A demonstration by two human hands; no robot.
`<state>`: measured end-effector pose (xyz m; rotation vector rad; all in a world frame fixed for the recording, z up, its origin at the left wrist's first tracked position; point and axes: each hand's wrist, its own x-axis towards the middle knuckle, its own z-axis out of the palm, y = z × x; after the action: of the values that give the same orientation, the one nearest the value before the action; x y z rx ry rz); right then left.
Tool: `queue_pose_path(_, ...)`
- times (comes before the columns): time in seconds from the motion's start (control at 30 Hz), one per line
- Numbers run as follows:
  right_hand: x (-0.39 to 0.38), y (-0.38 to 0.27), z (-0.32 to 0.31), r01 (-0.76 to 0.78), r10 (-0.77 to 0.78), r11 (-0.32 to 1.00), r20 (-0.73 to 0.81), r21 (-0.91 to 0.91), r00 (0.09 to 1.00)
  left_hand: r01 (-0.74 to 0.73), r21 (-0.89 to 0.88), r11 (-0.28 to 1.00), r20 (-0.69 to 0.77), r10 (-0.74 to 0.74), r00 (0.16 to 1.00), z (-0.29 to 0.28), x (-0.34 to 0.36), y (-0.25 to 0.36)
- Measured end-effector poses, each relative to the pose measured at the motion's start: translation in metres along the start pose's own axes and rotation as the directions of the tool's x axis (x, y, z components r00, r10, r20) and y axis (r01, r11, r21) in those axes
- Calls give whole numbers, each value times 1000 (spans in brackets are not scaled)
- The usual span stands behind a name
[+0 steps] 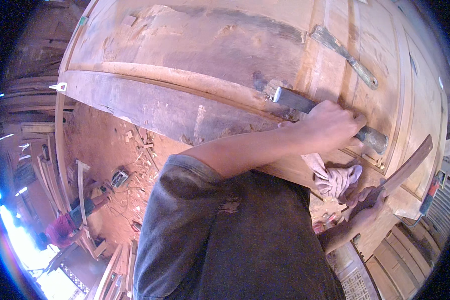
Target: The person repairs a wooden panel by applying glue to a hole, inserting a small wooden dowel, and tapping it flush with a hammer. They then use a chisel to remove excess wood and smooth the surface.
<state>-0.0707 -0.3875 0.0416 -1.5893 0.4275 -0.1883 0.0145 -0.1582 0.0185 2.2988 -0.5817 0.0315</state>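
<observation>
My left hand (pixel 332 127) is closed around a wide chisel (pixel 293 100) with a dark blade and a bright cutting end. The chisel lies low over a large panelled wooden door (pixel 225 50), its tip beside a dark, chipped patch (pixel 275 87). The butt of its handle sticks out past the hand. To the lower right, my right hand (pixel 367 202) grips a long flat wooden strip (pixel 410 162), which slants up and away to the right. A crumpled pale cloth (pixel 340 179) lies next to that hand. A worn scraper (pixel 345 55) rests on the door beyond my left hand.
At the door's right edge is a red-handled tool (pixel 433 191). A small white clip-like piece (pixel 59 87) is at its left corner. On the reddish floor lie a power tool (pixel 119 177) and wood scraps. Another person (pixel 62 230) bends among timber at left.
</observation>
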Motion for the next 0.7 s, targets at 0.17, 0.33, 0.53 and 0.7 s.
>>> queue_pose_path(0.17,9,1,-2,55,-52,998,-133,17,990,12,26,1000,42,-13,999,2,5,2)
queue_pose_path(0.33,14,23,-17,-12,13,987,7,-160,1000,-7,20,1000,8,7,1000,-4,-2,1)
queue_pose_path(0.53,1,23,-6,-85,86,994,4,-67,996,-12,38,999,49,10,999,-3,-2,0)
queue_pose_path(0.7,0,11,-6,-166,138,966,150,198,979,26,55,998,77,-30,997,-8,-1,1)
